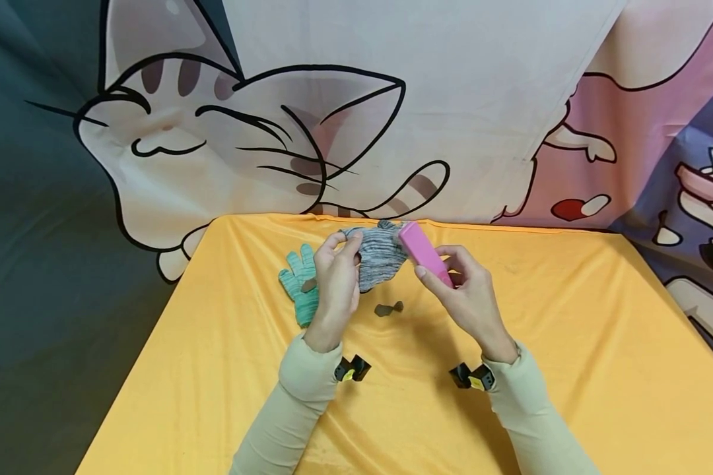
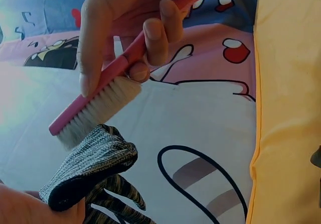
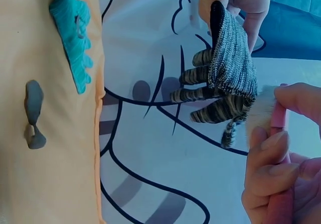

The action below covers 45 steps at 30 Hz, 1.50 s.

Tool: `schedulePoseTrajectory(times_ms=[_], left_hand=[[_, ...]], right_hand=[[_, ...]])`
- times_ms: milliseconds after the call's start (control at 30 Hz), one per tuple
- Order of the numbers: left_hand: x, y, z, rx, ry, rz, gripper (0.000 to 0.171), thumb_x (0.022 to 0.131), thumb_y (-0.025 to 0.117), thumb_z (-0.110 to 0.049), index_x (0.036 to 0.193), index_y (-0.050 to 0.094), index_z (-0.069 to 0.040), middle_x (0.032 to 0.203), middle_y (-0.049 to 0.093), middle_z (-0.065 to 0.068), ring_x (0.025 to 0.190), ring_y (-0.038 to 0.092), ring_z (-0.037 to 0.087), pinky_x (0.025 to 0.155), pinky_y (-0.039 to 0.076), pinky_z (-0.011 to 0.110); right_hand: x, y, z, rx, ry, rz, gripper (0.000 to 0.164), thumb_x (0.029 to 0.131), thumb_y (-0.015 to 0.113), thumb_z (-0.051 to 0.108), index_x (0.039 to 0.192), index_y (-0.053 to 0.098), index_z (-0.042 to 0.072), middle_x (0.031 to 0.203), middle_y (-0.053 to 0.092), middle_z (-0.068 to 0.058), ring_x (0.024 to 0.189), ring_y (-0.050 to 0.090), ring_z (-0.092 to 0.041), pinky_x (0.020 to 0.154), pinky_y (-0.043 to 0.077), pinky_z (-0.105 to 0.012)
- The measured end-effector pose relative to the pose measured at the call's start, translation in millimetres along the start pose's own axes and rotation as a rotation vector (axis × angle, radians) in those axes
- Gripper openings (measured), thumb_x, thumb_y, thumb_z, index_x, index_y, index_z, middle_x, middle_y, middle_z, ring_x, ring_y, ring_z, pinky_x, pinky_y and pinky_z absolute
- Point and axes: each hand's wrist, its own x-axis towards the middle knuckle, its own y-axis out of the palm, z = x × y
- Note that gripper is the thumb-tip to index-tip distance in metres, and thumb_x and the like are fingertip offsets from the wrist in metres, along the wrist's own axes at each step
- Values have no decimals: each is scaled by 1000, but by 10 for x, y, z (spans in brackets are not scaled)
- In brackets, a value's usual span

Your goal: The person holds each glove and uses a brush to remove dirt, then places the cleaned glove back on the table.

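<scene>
Your left hand (image 1: pixel 335 282) pinches the grey glove (image 1: pixel 381 256) between thumb and fingers at its dark-edged cuff, so the knit palm and back stand free of your grip while the glove's own fingers hang loose, as the right wrist view shows. The glove is up in front of you, seemingly clear of the yellow cloth (image 1: pixel 202 402), which would give the other hand room to work around it. Your right hand (image 1: pixel 468 297) has its fingers curled about the pink brush (image 1: pixel 423 252), with one finger laid along its back, a hold that probably helps steer the head. You have it turned so the pale bristles (image 2: pixel 108 108) face the glove, their tips at the edge of the knit; whether they press into it or only brush past, you cannot tell from these views. The green glove (image 1: pixel 305 309) lies on the cloth beyond your left wrist, off to the side, where it seems out of the way of both hands. A dark scrap (image 1: pixel 383 310) lies between your hands, nearer the left, and a similar piece (image 1: pixel 309 285) shows on the green glove, partly behind your left hand.
</scene>
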Motion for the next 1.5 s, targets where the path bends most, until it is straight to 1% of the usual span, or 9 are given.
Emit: schedulePoseTrajectory(times_ms=[200, 433, 700, 900, 1067, 1233, 1367, 1433, 1500], left_hand=[[-19, 32, 20, 15, 9, 13, 18, 92, 53, -8, 79, 41, -6, 57, 33, -2, 49, 30, 9, 48, 25, 20], [-89, 100, 102, 195, -11, 67, 18, 91, 55, -10, 79, 43, -6, 54, 35, -3, 43, 25, 6, 43, 25, 20], [-150, 115, 181, 284, -65, 154, 11, 92, 53, -13, 87, 47, -5, 65, 56, 7, 45, 42, 9, 43, 34, 22], [-173, 155, 214, 371, -107, 242, 7, 91, 52, -9, 92, 50, -2, 67, 58, 8, 41, 39, 10, 41, 35, 22], [-211, 206, 158, 381, -122, 255, 9, 92, 50, -6, 94, 51, 2, 74, 63, 15, 40, 36, 10, 41, 32, 22], [-278, 276, 62, 411, -95, 235, 16, 94, 47, -9, 93, 54, 5, 57, 52, 6, 38, 27, 7, 39, 25, 21], [-238, 259, 155, 330, -124, 236, 33, 98, 41, -23, 78, 49, 2, 53, 28, 0, 46, 24, 9, 45, 25, 23], [-204, 237, 225, 283, -154, 234, 37, 99, 38, -26, 73, 46, -1, 55, 28, 0, 50, 31, 9, 48, 31, 23], [-195, 233, 257, 264, -164, 241, 38, 98, 37, -25, 67, 38, -4, 55, 26, 1, 52, 30, 9, 49, 31, 24]], right_hand=[[-5, -18, 17, 23, -4, -18, 30, 83, 68, 13, 109, 57, 4, 76, 59, -10, 54, 51, -14, 47, 42, -22], [-32, -8, 56, 101, -3, -29, 30, 84, 67, 13, 111, 56, 4, 75, 57, -10, 48, 44, -13, 43, 39, -23], [-47, 21, 79, 87, 79, -39, 33, 83, 69, 17, 111, 56, 5, 81, 60, -11, 63, 54, -21, 48, 43, -24], [-10, 59, -92, 43, 85, -2, 42, 79, 73, 25, 114, 59, 8, 96, 63, -10, 75, 55, -16, 52, 47, -26], [19, 92, -256, 25, 67, -3, 39, 78, 73, 33, 109, 61, 13, 96, 63, -6, 76, 53, -17, 53, 47, -27], [32, 115, -246, 23, 76, 14, 40, 78, 72, 35, 110, 60, 13, 97, 62, -5, 75, 53, -17, 54, 47, -27], [11, 109, -118, 27, 98, 5, 36, 81, 71, 28, 110, 58, 10, 98, 62, -8, 78, 54, -19, 53, 48, -28], [-15, 98, -34, 42, 116, 1, 35, 82, 70, 24, 110, 57, 8, 98, 61, -11, 75, 55, -23, 51, 48, -29], [-36, 88, 34, 42, 126, -4, 35, 82, 70, 21, 110, 57, 6, 98, 61, -13, 71, 56, -25, 50, 48, -29]])
